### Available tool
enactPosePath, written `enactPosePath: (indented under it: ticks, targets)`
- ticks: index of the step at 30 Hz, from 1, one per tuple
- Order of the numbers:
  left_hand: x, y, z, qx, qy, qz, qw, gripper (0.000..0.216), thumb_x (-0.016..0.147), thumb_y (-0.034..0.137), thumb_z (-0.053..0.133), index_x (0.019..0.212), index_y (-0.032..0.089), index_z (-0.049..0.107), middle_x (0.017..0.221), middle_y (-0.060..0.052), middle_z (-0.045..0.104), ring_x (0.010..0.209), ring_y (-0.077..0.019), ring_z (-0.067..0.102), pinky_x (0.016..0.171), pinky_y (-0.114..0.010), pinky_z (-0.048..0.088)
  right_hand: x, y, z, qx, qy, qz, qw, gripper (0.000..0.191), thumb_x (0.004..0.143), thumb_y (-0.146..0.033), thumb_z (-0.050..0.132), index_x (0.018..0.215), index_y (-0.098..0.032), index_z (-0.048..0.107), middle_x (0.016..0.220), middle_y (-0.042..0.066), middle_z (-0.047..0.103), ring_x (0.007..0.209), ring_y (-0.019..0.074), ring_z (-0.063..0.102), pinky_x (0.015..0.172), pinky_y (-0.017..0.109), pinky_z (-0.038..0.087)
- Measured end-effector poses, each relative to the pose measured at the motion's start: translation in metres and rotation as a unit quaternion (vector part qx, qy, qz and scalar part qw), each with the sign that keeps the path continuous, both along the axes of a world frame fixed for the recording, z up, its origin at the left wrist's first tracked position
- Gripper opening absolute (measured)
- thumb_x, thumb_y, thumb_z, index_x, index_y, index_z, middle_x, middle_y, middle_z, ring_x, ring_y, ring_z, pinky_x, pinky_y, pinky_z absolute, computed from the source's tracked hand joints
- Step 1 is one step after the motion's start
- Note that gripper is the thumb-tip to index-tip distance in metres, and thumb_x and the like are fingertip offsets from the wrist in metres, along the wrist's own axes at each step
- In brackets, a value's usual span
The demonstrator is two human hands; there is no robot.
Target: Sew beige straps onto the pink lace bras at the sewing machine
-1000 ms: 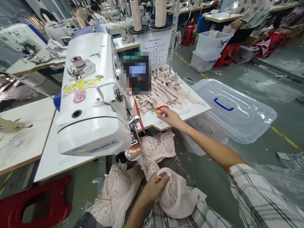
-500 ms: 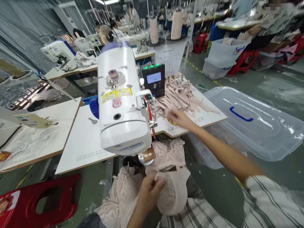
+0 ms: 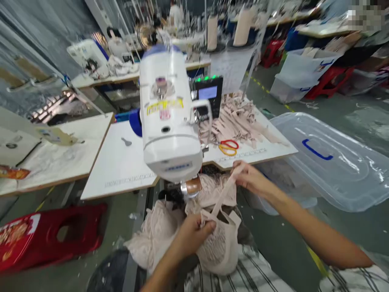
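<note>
My left hand (image 3: pixel 194 233) pinches the edge of a pale pink lace bra (image 3: pixel 220 251) that lies over my lap. Between my two hands a pale pink strap (image 3: pixel 224 194) runs taut, and my right hand (image 3: pixel 247 176) grips its upper end just off the table's front edge. More lace bra cups (image 3: pixel 156 231) hang to the left of my left hand. The white sewing machine (image 3: pixel 172 142) stands straight ahead, its rounded end above the bras. Scissors with red and yellow handles (image 3: pixel 227 148) rest on the table beyond my right hand.
A heap of pale pink strips (image 3: pixel 240 121) covers the table's right side by the control panel (image 3: pixel 209 93). To the right is a clear plastic box lid (image 3: pixel 343 170). A red stool (image 3: pixel 88 227) stands at lower left. Thread cones (image 3: pixel 243 28) rise behind.
My right hand has come back from the scissors on the table and now holds the strap's upper end, pulled taut. My left hand keeps its pinch on the bra. The view has shifted slightly.
</note>
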State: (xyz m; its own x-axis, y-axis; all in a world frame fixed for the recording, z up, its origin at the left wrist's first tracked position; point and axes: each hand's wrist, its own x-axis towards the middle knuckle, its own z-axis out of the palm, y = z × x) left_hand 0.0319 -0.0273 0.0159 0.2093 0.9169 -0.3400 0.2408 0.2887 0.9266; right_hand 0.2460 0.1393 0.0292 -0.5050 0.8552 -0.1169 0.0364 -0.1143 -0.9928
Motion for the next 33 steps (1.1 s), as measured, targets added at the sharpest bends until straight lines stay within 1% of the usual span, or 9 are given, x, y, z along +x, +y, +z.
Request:
enactPosePath:
  ticks: [5,8,11,17,20,22,26,30,33]
  targets:
    - [-0.018,0.001,-0.004,-0.042,-0.029,0.002,0.999,0.050,0.080,0.063,0.056,0.059,0.021,0.038,0.059,0.004,0.034,0.058,-0.0118,0.032,0.056,-0.025,0.026,-0.015,-0.008,-0.048,-0.186,0.147,-0.120,0.964,0.035,0.065,-0.044,0.078,0.075,-0.025,0.050,0.062,-0.006,0.050,0.050,0.0092,0.042,0.046,0.021,0.042]
    - [-0.017,0.003,-0.006,-0.044,-0.046,0.017,0.998,0.050,0.081,0.063,0.055,0.058,0.022,0.039,0.058,0.004,0.034,0.058,-0.0121,0.031,0.056,-0.025,0.025,-0.037,-0.055,-0.063,-0.301,0.123,0.056,0.944,0.051,0.067,-0.072,0.069,0.072,-0.024,0.056,0.066,0.000,0.059,0.058,0.0142,0.054,0.050,0.027,0.048]
    - [-0.015,0.003,-0.007,-0.049,-0.043,0.021,0.998,0.047,0.081,0.060,0.055,0.059,0.022,0.040,0.059,0.004,0.034,0.058,-0.0121,0.030,0.056,-0.025,0.026,-0.054,-0.093,-0.069,-0.341,0.065,0.176,0.921,0.054,0.064,-0.073,0.074,0.073,-0.021,0.063,0.069,0.002,0.064,0.063,0.0155,0.057,0.059,0.029,0.050]
    - [-0.020,0.001,-0.011,-0.045,-0.014,0.046,0.998,0.046,0.082,0.056,0.056,0.058,0.022,0.035,0.059,0.005,0.029,0.058,-0.0115,0.026,0.057,-0.026,0.024,-0.063,-0.093,-0.067,-0.207,0.023,0.048,0.977,0.046,0.072,-0.065,0.073,0.070,-0.019,0.065,0.061,-0.003,0.054,0.059,0.0122,0.048,0.058,0.026,0.042]
    - [-0.020,0.001,-0.012,-0.051,-0.013,0.041,0.998,0.045,0.083,0.054,0.056,0.058,0.022,0.035,0.058,0.005,0.029,0.056,-0.0112,0.026,0.055,-0.026,0.023,-0.062,-0.088,-0.064,-0.153,-0.006,0.086,0.984,0.039,0.075,-0.059,0.074,0.073,-0.020,0.067,0.065,-0.002,0.057,0.064,0.0140,0.051,0.066,0.029,0.045]
    - [-0.018,0.001,-0.011,-0.046,-0.013,0.033,0.998,0.044,0.084,0.052,0.056,0.058,0.022,0.036,0.057,0.006,0.030,0.056,-0.0111,0.027,0.055,-0.026,0.023,-0.058,-0.084,-0.065,-0.137,-0.025,0.122,0.983,0.035,0.074,-0.054,0.076,0.075,-0.020,0.069,0.067,-0.001,0.060,0.066,0.0150,0.054,0.070,0.030,0.047]
    - [-0.017,0.000,-0.010,-0.009,0.016,0.050,0.999,0.041,0.086,0.046,0.054,0.059,0.022,0.034,0.059,0.006,0.030,0.056,-0.0109,0.027,0.055,-0.025,0.025,-0.046,-0.061,-0.061,-0.162,-0.002,0.008,0.987,0.045,0.064,-0.064,0.080,0.071,-0.021,0.069,0.063,-0.001,0.059,0.059,0.0131,0.051,0.062,0.029,0.047]
    - [-0.017,0.001,-0.010,-0.028,0.083,0.024,0.996,0.039,0.087,0.045,0.051,0.060,0.022,0.034,0.057,0.006,0.031,0.054,-0.0110,0.028,0.052,-0.026,0.022,-0.043,-0.044,-0.039,-0.165,0.013,0.217,0.962,0.044,0.068,-0.061,0.080,0.069,-0.019,0.070,0.084,0.004,0.066,0.076,0.0158,0.060,0.076,0.032,0.052]
    - [-0.016,0.004,-0.013,-0.043,0.095,0.000,0.995,0.035,0.084,0.042,0.052,0.060,0.021,0.037,0.056,0.006,0.035,0.055,-0.0109,0.031,0.052,-0.025,0.022,-0.050,-0.050,-0.022,-0.064,-0.022,0.347,0.936,0.039,0.082,-0.056,0.071,0.078,-0.017,0.074,0.096,0.006,0.067,0.088,0.0176,0.061,0.085,0.034,0.050]
